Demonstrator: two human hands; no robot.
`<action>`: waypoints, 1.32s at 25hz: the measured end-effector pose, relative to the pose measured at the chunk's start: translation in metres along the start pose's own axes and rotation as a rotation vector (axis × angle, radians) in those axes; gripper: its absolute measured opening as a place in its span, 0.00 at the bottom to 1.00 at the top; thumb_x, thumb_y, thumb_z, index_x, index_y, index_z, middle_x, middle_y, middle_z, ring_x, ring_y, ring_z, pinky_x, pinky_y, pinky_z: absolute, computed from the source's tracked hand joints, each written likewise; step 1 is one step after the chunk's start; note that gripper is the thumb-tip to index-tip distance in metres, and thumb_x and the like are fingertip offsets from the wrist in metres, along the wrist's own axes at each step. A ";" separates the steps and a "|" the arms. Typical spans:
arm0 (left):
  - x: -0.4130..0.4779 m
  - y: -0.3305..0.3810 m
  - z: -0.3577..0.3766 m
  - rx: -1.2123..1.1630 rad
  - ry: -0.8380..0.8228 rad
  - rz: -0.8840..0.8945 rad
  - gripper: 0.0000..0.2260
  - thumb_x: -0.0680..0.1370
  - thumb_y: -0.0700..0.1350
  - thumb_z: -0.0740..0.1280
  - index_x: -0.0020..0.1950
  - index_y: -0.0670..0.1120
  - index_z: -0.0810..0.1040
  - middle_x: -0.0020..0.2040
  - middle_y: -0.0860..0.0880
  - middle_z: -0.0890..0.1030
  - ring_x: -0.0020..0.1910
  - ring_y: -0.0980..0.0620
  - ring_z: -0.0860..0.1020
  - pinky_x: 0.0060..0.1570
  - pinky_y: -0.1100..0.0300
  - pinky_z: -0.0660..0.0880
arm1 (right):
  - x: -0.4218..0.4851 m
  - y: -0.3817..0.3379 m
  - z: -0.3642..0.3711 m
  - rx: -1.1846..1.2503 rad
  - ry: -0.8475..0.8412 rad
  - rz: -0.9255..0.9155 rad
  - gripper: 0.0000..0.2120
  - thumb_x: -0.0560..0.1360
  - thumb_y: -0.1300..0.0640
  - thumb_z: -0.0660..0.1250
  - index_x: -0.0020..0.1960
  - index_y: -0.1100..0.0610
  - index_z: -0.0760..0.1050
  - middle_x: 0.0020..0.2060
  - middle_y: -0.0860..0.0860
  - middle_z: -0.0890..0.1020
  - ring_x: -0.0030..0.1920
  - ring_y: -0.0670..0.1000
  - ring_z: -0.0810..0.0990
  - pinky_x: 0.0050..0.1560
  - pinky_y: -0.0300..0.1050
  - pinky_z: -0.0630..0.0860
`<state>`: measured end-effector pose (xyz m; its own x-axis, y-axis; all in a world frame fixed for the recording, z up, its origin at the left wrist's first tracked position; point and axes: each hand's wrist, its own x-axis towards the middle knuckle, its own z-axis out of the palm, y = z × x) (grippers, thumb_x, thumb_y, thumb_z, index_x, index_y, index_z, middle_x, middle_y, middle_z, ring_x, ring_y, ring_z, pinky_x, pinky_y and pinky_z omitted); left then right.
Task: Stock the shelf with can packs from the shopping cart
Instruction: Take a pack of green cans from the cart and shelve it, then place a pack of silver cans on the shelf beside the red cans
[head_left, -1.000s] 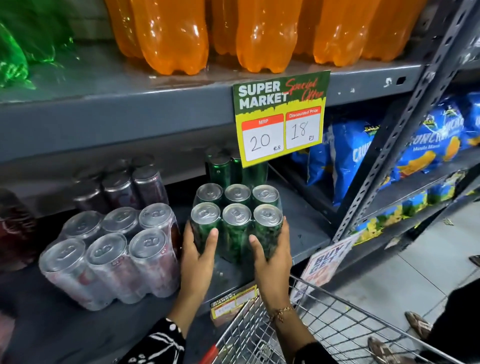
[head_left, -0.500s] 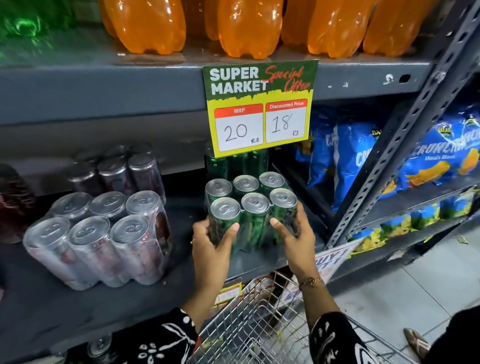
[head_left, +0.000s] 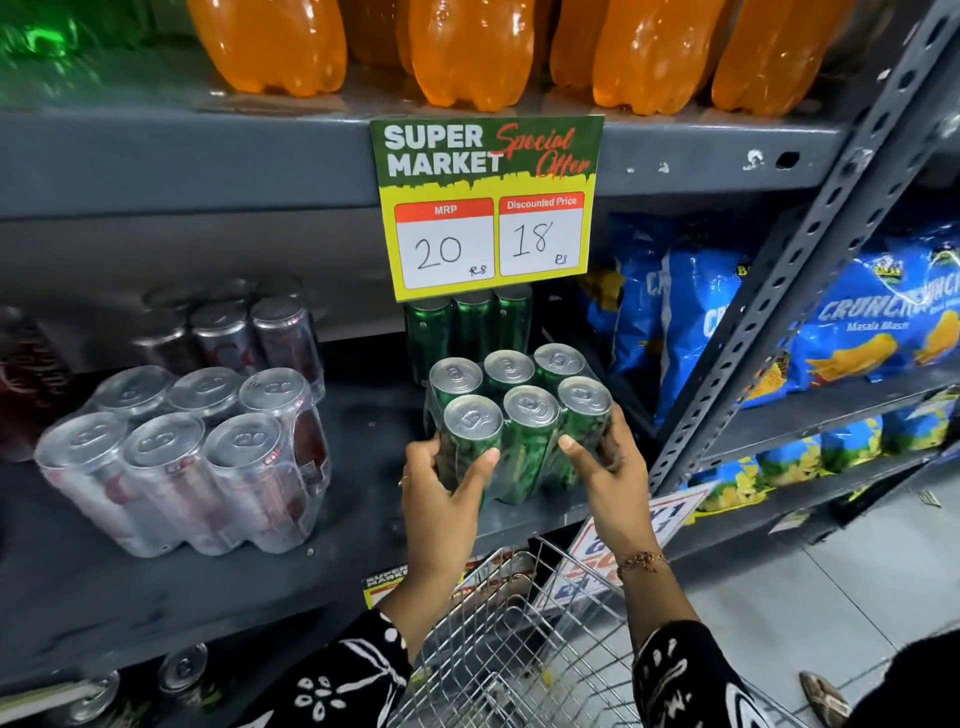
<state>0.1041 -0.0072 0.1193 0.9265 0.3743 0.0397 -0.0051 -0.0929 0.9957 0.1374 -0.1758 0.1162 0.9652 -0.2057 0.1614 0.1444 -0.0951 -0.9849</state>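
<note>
A shrink-wrapped pack of green cans (head_left: 524, 421) stands on the grey middle shelf (head_left: 363, 525), near its front edge. My left hand (head_left: 441, 493) grips the pack's left front can, and my right hand (head_left: 605, 475) holds its right side. Behind it stands another green can pack (head_left: 467, 327), partly hidden by the price sign. The wire shopping cart (head_left: 514, 649) is right below my wrists; its inside looks bare where I can see it.
A wrapped pack of red cans (head_left: 187, 457) sits to the left, with more red cans (head_left: 244, 332) behind. Orange bottles (head_left: 467, 47) line the shelf above. A yellow price sign (head_left: 488, 208) hangs over the green cans. A slotted upright (head_left: 810, 260) and blue snack bags (head_left: 872, 322) stand right.
Both hands have slid the green can pack to the right and a little deeper along the shelf. My view has shifted left and down, bringing the cart closer beneath my arms.
</note>
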 end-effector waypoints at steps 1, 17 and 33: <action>-0.001 0.000 0.001 -0.002 -0.002 0.000 0.15 0.68 0.55 0.73 0.44 0.60 0.67 0.52 0.48 0.80 0.53 0.48 0.78 0.54 0.48 0.76 | 0.000 0.000 -0.001 0.000 0.001 0.007 0.29 0.74 0.63 0.69 0.70 0.46 0.66 0.63 0.43 0.76 0.62 0.38 0.75 0.70 0.50 0.69; -0.006 -0.009 -0.003 -0.012 -0.049 0.034 0.20 0.71 0.54 0.70 0.60 0.52 0.72 0.60 0.49 0.79 0.60 0.51 0.77 0.63 0.53 0.73 | -0.023 -0.007 0.014 -0.062 0.189 0.025 0.29 0.73 0.59 0.70 0.72 0.55 0.66 0.70 0.52 0.70 0.70 0.50 0.69 0.70 0.46 0.67; 0.038 -0.007 -0.264 0.026 0.428 -0.011 0.27 0.79 0.49 0.60 0.74 0.42 0.57 0.71 0.44 0.68 0.71 0.49 0.66 0.69 0.62 0.61 | -0.137 -0.059 0.256 -0.024 -0.190 -0.089 0.40 0.72 0.57 0.72 0.77 0.60 0.54 0.76 0.55 0.62 0.75 0.51 0.62 0.69 0.25 0.56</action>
<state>0.0402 0.2508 0.1363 0.6867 0.7239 0.0660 0.0180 -0.1077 0.9940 0.0527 0.1070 0.1359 0.9729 -0.0086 0.2311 0.2281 -0.1281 -0.9652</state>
